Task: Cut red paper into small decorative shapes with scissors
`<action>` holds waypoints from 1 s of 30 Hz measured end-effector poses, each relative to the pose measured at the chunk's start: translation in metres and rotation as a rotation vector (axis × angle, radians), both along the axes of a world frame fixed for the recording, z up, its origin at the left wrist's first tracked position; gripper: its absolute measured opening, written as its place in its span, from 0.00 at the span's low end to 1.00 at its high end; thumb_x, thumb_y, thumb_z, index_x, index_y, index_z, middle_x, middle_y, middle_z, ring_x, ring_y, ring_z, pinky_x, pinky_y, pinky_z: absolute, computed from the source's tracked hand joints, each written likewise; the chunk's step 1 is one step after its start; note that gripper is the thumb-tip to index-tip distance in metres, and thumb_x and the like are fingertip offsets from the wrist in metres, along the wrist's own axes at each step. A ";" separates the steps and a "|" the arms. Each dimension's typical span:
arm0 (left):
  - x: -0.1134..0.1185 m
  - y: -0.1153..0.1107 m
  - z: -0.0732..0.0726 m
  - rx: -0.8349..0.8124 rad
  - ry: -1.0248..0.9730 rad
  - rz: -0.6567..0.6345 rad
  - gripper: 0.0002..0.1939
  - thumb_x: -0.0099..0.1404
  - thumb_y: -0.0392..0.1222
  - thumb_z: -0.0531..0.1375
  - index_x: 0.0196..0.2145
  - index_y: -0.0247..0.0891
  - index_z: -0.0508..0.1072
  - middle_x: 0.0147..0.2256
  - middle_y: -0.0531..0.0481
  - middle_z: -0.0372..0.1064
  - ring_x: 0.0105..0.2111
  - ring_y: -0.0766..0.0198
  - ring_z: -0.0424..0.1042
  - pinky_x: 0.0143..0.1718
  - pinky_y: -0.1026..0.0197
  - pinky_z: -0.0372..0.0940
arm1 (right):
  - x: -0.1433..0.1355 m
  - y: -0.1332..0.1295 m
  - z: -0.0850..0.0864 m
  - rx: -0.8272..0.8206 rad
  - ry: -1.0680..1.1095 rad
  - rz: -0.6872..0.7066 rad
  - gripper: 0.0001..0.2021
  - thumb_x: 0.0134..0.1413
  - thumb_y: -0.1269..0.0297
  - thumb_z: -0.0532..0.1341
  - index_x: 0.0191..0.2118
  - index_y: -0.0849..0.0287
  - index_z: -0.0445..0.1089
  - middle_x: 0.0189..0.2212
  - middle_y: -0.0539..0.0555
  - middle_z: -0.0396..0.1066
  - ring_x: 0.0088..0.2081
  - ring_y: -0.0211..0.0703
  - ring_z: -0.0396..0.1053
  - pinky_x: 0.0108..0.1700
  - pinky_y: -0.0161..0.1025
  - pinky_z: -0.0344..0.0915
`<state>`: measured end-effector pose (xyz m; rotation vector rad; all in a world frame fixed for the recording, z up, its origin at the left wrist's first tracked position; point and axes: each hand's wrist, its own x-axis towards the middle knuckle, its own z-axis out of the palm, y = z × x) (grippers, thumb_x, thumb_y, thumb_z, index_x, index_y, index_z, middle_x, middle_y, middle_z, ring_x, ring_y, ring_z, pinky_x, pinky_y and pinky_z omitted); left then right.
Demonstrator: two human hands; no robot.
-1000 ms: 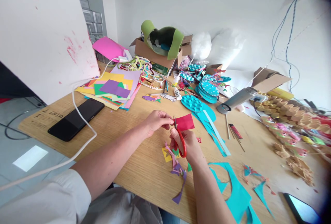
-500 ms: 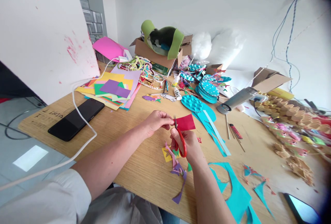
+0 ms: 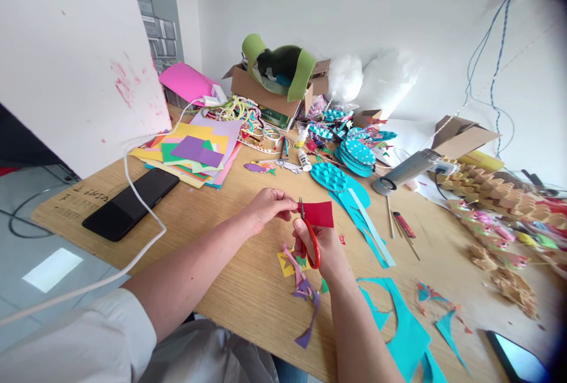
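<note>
My left hand (image 3: 275,206) pinches the left end of a small red paper piece (image 3: 319,214) above the table. My right hand (image 3: 325,246) is closed round the red handles of a pair of scissors (image 3: 314,248). The scissor blades point away from me and lie across the paper close to my left fingertips. How far the cut runs is too small to make out. Under my hands lie purple and pink paper scraps (image 3: 305,288) and a yellow scrap (image 3: 286,265) with a star-shaped hole.
Stacked coloured paper (image 3: 197,153) and a black phone (image 3: 130,203) lie left, a white cable crossing the phone. Turquoise offcuts (image 3: 405,324) are right. Farther back are a glue bottle (image 3: 304,160), a steel flask (image 3: 405,172) and a cardboard box (image 3: 252,88).
The red paper has tilted slightly, its right end now a little lower. The scissors and both hands stay in nearly the same place.
</note>
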<state>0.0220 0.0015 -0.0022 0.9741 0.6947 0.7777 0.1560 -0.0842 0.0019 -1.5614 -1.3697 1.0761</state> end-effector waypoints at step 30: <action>0.001 -0.002 -0.001 -0.026 -0.028 -0.025 0.10 0.42 0.39 0.67 0.22 0.31 0.73 0.21 0.52 0.69 0.20 0.71 0.66 0.28 0.64 0.59 | 0.001 -0.003 0.006 0.003 -0.059 -0.023 0.24 0.49 0.42 0.62 0.19 0.60 0.66 0.12 0.52 0.66 0.14 0.37 0.63 0.17 0.32 0.59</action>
